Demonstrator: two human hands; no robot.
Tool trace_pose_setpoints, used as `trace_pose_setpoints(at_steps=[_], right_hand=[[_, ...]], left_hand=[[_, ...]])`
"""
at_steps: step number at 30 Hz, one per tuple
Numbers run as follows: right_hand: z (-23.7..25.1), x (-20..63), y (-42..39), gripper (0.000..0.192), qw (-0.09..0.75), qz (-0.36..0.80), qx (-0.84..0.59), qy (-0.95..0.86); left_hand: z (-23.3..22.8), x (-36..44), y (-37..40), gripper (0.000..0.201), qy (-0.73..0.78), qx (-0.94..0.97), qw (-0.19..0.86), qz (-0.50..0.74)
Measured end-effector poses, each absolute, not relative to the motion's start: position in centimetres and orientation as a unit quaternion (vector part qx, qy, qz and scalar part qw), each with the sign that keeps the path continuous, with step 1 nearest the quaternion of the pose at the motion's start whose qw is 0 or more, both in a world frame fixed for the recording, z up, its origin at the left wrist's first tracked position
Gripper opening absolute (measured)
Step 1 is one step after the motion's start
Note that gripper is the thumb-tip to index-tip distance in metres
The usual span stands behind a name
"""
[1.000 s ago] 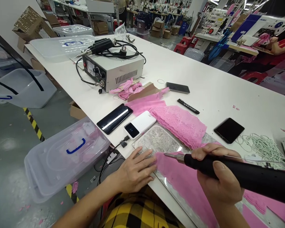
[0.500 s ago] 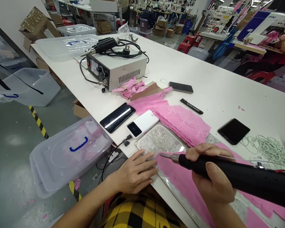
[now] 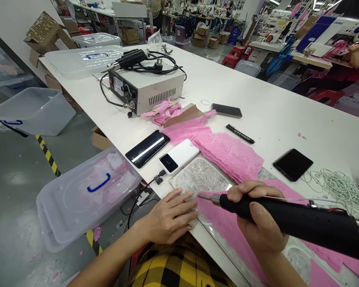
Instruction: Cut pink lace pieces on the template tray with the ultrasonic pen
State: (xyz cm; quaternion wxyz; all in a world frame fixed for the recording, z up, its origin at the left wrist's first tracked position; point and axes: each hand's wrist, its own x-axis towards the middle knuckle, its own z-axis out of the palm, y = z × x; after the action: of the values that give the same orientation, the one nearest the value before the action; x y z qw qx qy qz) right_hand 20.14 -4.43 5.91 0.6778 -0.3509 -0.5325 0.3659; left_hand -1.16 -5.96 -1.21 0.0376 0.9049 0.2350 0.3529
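My right hand (image 3: 265, 223) is wrapped around a thick black handpiece with a metal tip (image 3: 257, 209). Its tip points left and rests at or just above the near-left edge of a pink fabric piece (image 3: 227, 221). The fabric lies on a clear-covered, speckled grey board (image 3: 202, 174) by the table's front edge. Just left of the tip, my left hand (image 3: 173, 217) lies flat on the board with fingers spread, its fingertips by the fabric's edge. Whether the tip touches the fabric, I cannot tell. Beyond the board sits a stack of pink lace pieces (image 3: 230, 155).
A control box (image 3: 155, 89) carries a similar handpiece (image 3: 128, 59) and a coiled cable. Around the board are a white power bank (image 3: 181, 155), a phone (image 3: 148, 148), a marker (image 3: 240, 133), a dark flat device (image 3: 293, 164) and pale green cord (image 3: 336, 185). A lidded bin (image 3: 86, 199) stands left.
My right hand and the handpiece have shifted slightly left, with the tip nearer my left fingertips. My left hand has stayed in place.
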Motion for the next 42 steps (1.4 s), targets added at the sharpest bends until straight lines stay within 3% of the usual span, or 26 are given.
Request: trace_pose_setpoints(at_steps=[5, 10, 18, 24, 29, 42], right_hand=[[5.6, 19.9, -4.4, 0.008, 0.678, 0.367, -0.333, -0.543], [6.9, 21.3, -4.5, 0.017, 0.733, 0.351, -0.314, -0.490], [10.9, 32.4, -9.6, 0.030, 0.802, 0.228, -0.431, -0.345], [9.0, 39.9, -15.6, 0.014, 0.834, 0.156, -0.465, -0.253], [6.9, 41.8, -17.2, 0.017, 0.839, 0.129, -0.458, -0.264], [5.3, 41.2, -16.0, 0.014, 0.813, 0.160, -0.454, -0.327]], left_hand=[[-1.2, -1.3, -5.9, 0.031, 0.235, 0.906, 0.038, 0.348], [-0.7, -1.6, -6.1, 0.034, 0.232, 0.908, 0.031, 0.347], [2.1, 4.9, -6.1, 0.026, 0.158, 0.907, 0.044, 0.387], [2.4, 14.5, -7.7, 0.021, 0.045, 0.942, 0.073, 0.323], [2.0, 19.8, -9.6, 0.022, -0.007, 0.967, 0.048, 0.249], [1.9, 20.1, -10.9, 0.022, -0.052, 0.961, 0.074, 0.263]])
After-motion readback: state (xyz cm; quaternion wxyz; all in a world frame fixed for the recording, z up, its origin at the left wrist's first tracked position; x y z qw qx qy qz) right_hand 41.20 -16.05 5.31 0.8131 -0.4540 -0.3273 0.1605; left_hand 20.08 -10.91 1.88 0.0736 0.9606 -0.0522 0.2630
